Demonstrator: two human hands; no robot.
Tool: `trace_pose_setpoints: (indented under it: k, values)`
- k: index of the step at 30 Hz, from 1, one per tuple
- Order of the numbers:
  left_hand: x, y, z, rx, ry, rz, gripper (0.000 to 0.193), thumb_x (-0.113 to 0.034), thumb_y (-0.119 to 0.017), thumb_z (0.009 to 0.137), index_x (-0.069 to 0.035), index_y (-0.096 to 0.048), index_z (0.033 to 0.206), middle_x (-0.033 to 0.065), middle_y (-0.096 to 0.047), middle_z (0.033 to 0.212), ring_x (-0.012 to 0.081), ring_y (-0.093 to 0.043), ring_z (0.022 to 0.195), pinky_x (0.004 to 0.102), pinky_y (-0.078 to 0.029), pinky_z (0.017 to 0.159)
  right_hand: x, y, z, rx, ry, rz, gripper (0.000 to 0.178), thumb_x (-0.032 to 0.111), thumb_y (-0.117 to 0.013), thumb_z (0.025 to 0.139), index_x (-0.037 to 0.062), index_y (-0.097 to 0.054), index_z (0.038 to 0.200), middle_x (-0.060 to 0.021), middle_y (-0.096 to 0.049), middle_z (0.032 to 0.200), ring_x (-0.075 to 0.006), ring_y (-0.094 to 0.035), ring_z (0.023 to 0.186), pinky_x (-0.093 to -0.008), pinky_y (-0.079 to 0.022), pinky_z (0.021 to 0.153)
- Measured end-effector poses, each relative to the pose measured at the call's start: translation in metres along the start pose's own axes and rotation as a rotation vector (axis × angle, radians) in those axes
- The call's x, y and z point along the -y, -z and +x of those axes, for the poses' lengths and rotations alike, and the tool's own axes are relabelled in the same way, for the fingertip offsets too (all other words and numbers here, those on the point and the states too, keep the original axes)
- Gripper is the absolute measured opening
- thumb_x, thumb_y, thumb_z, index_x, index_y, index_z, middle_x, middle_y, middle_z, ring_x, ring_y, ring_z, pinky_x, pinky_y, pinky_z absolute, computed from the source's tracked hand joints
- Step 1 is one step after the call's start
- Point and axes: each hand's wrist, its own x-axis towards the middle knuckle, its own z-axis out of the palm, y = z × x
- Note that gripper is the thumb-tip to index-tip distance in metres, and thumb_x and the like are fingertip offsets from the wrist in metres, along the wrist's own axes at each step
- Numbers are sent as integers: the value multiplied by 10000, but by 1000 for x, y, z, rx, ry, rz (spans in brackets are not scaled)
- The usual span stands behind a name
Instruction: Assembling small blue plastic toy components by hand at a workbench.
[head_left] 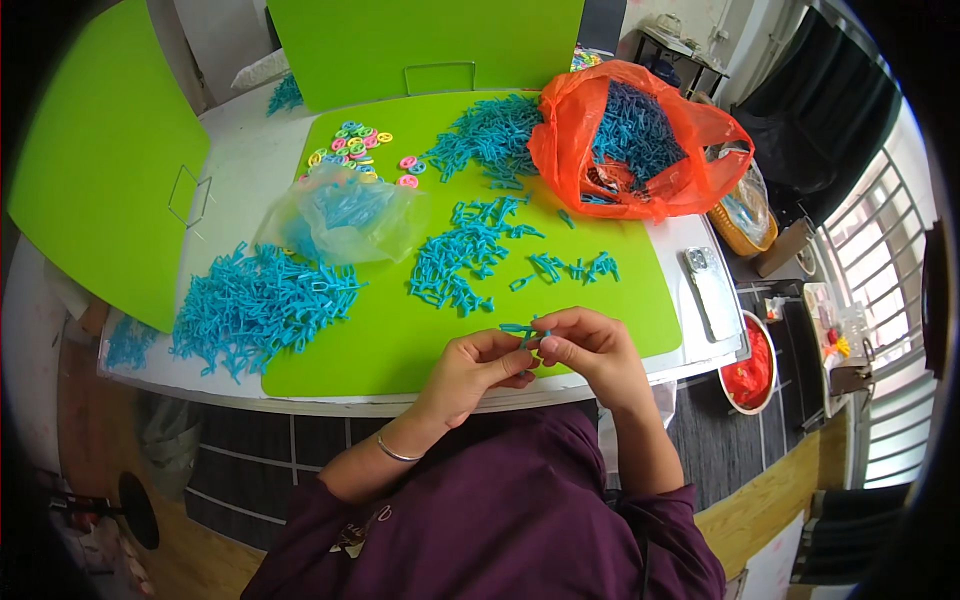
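From the head camera, looking down, both hands meet at the near edge of a green mat [400, 350] that lies on a white table [250, 150]. The left hand [478, 368] has its fingers curled in, thumb and forefinger pinching a small blue plastic piece [522, 331]. The right hand [590, 352] closes on the same piece from the other side, its fingertips pressed together around it. The piece sits between the two hands, just above the mat's front edge, and most of it is hidden by the fingers. A thin bangle [397, 452] circles the left wrist, and purple sleeves [480, 530] cover both forearms.

On the mat beyond the hands lies a loose scatter of blue pieces [465, 255], with a smaller cluster [575, 268] to its right. A large heap of blue pieces [255, 305] spreads over the mat's left edge onto the table. Just behind it lies a clear plastic bag [345, 215] with blue pieces inside. Farther back sit small coloured rings [355, 145] in pink, yellow and blue, and another blue pile [485, 135]. An orange plastic bag [640, 140], open and full of blue pieces, rests at the far right of the mat. A phone [712, 290] lies on the table to the right of the mat. Green boards [100, 170] stand upright at the left and back.
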Motion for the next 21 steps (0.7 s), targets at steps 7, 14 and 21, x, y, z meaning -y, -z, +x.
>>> trace_pose_setpoints:
  k: [7,14,21]
  values:
    - [-4,4,1,-26,13,-250,180,-80,-582,872,-42,-632,1041,92,-643,1022,202,-627,935,303,-534,825,-14,4,-7,-2,83,66,200,-29,-663,773,-15,-608,965,-104,-663,874,-142,-622,755,-254,-507,712]
    - [0,8,2,17,-10,-253,212,-102,-546,899,-43,-613,1092,72,-628,1059,170,-604,967,316,-510,881,-24,-9,-5,-111,60,83,110,25,-684,780,-21,-654,876,-59,-656,810,-95,-577,695,-223,-474,647]
    - [3,8,2,27,-45,-205,219,-122,-549,902,-39,-615,1094,63,-627,1057,152,-596,971,304,-499,890,-24,-11,-5,-131,81,-59,112,59,-686,791,-17,-666,870,-44,-651,758,-82,-557,647,-212,-453,603]
